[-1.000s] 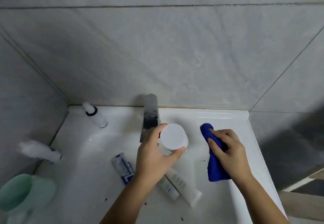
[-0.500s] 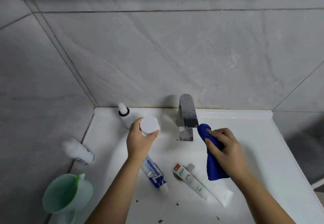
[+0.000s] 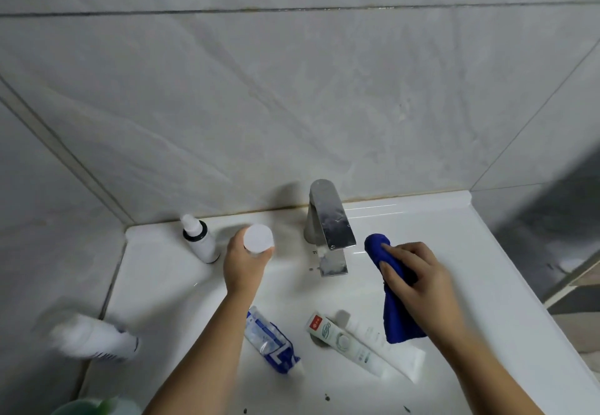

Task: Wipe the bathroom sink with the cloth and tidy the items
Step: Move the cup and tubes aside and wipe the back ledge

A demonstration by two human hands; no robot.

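A white sink (image 3: 438,239) sits in a tiled corner, with a chrome faucet (image 3: 328,223) at the back. My left hand (image 3: 242,265) grips a white round-capped container (image 3: 258,238), holding it over the back ledge between the faucet and a small white spray bottle (image 3: 201,241). My right hand (image 3: 412,281) is closed on a bunched blue cloth (image 3: 394,310) right of the faucet. In the basin lie a blue toothpaste tube (image 3: 271,343), a white tube with a red end (image 3: 344,340) and another white tube (image 3: 396,349).
A blurred white bottle (image 3: 94,338) lies on the left rim by the wall. A green cup (image 3: 94,408) peeks in at the bottom left. Dark specks dot the basin's front. Grey tiled walls close off the back and left.
My left hand has carried the white container from in front of the faucet to the back left, beside the spray bottle. The right hand kept hold of the cloth by the faucet.
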